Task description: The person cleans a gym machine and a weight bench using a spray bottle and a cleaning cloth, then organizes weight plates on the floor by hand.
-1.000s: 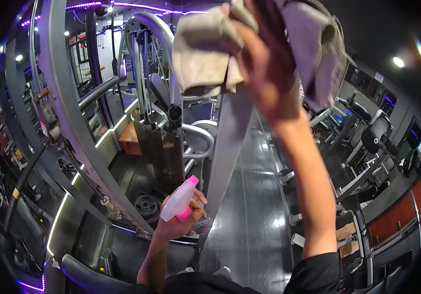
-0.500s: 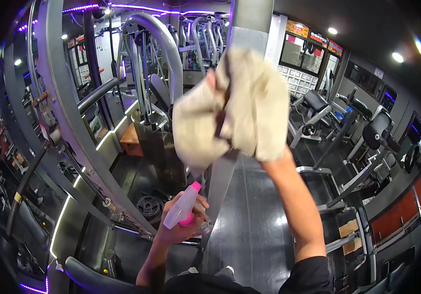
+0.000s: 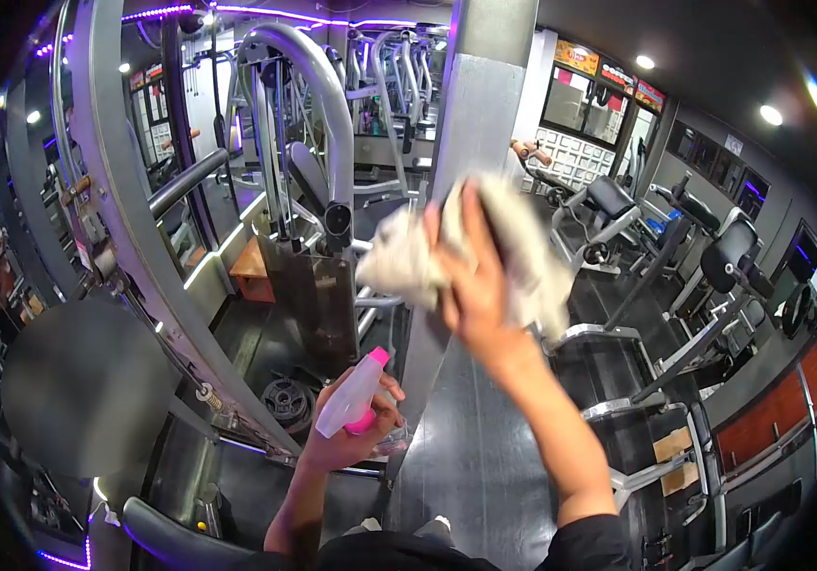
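A pale beige cloth (image 3: 404, 259), smeared by motion, is gripped in my right hand (image 3: 481, 303), which is raised at the middle of the view. Its folds hang out on both sides of my fingers. The cloth overlaps the grey upright post (image 3: 492, 114) in this view. Lower and to the left, my left hand (image 3: 334, 451) is wrapped round a spray bottle (image 3: 348, 398) with a translucent whitish part and bright pink parts. The bottle is tilted, its pink tip pointing up and right.
A thick slanted machine frame (image 3: 166, 285) stands close on my left. Beyond my left hand are weight plates (image 3: 287, 402) and a cable machine (image 3: 337, 133). A padded bench (image 3: 608, 202) and treadmill-like machines (image 3: 608, 371) line the right. Black floor (image 3: 475, 428) lies ahead.
My right hand has swung lower with the cloth, its back and fingers now showing, and more of the post is uncovered. My left hand and the spray bottle have barely moved.
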Demonstrator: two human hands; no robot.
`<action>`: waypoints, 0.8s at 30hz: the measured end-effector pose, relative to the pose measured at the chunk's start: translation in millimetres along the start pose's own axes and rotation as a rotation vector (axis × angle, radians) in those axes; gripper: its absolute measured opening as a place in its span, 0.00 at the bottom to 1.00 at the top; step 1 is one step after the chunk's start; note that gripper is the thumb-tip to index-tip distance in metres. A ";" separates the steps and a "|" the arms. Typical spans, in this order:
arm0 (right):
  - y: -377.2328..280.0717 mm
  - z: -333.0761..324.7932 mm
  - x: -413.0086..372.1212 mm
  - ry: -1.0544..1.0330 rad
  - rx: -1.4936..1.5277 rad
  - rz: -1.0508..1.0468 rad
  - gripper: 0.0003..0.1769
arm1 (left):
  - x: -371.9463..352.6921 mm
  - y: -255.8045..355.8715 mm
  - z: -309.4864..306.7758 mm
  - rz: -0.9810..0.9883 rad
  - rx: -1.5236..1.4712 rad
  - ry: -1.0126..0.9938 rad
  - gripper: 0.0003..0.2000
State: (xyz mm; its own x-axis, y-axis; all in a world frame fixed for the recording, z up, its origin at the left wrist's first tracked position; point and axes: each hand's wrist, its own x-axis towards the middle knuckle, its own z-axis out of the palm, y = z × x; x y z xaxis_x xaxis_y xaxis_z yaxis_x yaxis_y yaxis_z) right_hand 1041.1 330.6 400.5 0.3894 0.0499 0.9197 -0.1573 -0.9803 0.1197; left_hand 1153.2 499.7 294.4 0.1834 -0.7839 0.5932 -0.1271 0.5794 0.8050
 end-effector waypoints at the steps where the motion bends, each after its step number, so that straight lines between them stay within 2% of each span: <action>1: -10.9 1.6 -27.6 0.032 -0.161 -0.059 0.30 | -0.1 -1.5 0.7 -0.008 -0.008 0.003 0.18; 2: -17.7 0.3 -51.6 -0.056 -0.292 -0.073 0.26 | -1.0 -2.2 1.7 -0.017 -0.016 0.005 0.18; 3: -30.2 0.6 -65.0 -0.164 -0.265 -0.009 0.22 | -2.2 -2.1 2.8 -0.018 -0.018 0.004 0.18; 4: -36.8 17.4 -95.4 -0.184 0.114 0.354 0.23 | -3.5 -1.9 3.7 -0.053 -0.006 0.007 0.18; 6: -43.5 20.8 -121.8 -0.220 0.153 0.280 0.24 | -5.9 -4.2 2.4 -0.088 0.007 0.010 0.18; 8: -45.8 29.1 -147.8 -0.248 0.144 0.244 0.24 | -9.8 -12.6 -3.4 0.088 0.214 -0.101 0.17; 9: -44.8 33.5 -162.6 -0.316 0.198 0.281 0.25 | -13.0 -13.1 -1.9 0.085 0.215 -0.099 0.17; 11: -44.1 36.8 -181.1 -0.387 0.256 0.321 0.25 | -20.6 -13.7 2.6 -0.031 0.028 0.001 0.17; 14: -44.5 37.1 -204.3 -0.382 0.154 0.235 0.24 | -30.9 -16.3 1.7 -0.103 -0.004 0.072 0.17; 16: -42.2 43.4 -241.1 -0.629 0.083 0.193 0.23 | -39.6 -21.9 -0.7 -0.117 0.011 0.077 0.17; 17: -42.2 48.5 -265.5 -0.629 0.086 0.191 0.23 | -44.8 -23.6 -1.6 -0.128 0.023 0.081 0.17; 19: -45.1 58.7 -315.0 -0.768 0.549 0.519 0.22 | -53.0 -22.9 -2.1 -0.134 0.043 0.101 0.17; 20: -50.3 57.8 -316.7 -0.769 0.411 0.482 0.22 | -56.5 -21.9 -3.6 -0.135 0.097 0.072 0.17; 21: -49.9 57.2 -316.5 -0.771 0.414 0.477 0.22 | -59.5 -20.5 -4.9 -0.135 0.151 0.043 0.17; 23: -45.7 54.9 -306.9 -0.859 0.145 0.334 0.21 | -62.2 -17.4 -5.1 -0.144 0.110 0.070 0.17; 24: -39.3 55.3 -297.0 -0.643 0.782 0.879 0.20 | -63.6 -17.1 -5.7 -0.147 0.081 0.082 0.17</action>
State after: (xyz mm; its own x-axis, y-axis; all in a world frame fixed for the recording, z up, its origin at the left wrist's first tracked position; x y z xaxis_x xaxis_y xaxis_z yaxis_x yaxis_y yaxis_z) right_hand 981.8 343.7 101.9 0.8163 -0.5355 0.2165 -0.1014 -0.5020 -0.8589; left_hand 1149.2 540.9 242.8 0.2838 -0.8363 0.4691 -0.1701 0.4375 0.8830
